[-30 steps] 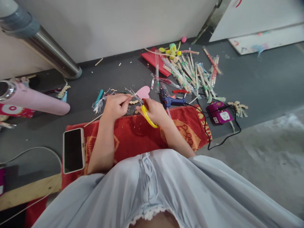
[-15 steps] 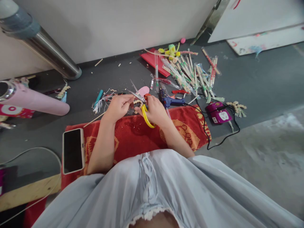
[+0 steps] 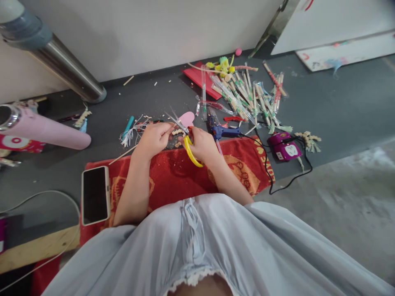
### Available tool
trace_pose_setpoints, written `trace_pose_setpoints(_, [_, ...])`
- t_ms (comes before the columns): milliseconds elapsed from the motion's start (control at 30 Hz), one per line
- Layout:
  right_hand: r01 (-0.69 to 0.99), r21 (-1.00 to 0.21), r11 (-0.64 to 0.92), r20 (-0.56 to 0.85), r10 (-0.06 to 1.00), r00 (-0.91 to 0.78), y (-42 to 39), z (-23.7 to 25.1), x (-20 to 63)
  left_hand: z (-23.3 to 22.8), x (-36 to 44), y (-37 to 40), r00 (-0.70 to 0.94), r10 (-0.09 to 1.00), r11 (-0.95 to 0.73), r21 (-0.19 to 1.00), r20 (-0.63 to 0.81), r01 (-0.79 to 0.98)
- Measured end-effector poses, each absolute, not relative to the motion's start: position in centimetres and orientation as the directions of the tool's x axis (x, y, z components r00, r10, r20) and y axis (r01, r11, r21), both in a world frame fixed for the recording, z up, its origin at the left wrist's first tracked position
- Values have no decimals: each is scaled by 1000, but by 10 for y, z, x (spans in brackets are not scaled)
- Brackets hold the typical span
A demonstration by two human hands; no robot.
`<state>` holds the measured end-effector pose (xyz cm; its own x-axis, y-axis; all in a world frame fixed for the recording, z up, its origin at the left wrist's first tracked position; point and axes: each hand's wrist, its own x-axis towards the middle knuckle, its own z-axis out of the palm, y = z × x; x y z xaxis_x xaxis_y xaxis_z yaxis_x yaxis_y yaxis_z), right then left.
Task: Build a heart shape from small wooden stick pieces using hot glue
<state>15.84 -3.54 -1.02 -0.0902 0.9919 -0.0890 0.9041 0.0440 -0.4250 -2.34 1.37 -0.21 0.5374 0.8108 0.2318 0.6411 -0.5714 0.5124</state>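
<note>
From where I stand, the right hand [image 3: 203, 144] grips the yellow-handled scissors [image 3: 190, 155], blades parted and aimed toward eleven o'clock. The left hand [image 3: 154, 139] curls narrow beside them — whether it pinches a small piece I can't tell. For a clean snip, I'd keep those left fingertips clear of the closing blades, and steady both wrists. The pink heart-shaped piece [image 3: 187, 118] lies just past the blades, at eleven from the right hand — best not nicked; the blue glue gun [image 3: 226, 131] lies at two.
</note>
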Motion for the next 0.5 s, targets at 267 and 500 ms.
trace_pose_setpoints(267, [864, -495, 87, -101, 983, -157, -33, -10, 160, -9, -28, 15, 513, 791, -611, 452, 332, 650])
trace_pose_setpoints(500, [829, -546, 119, -54, 983, -177, -33, -15, 163, -16, -29, 18, 449, 832, -555, 515, 327, 653])
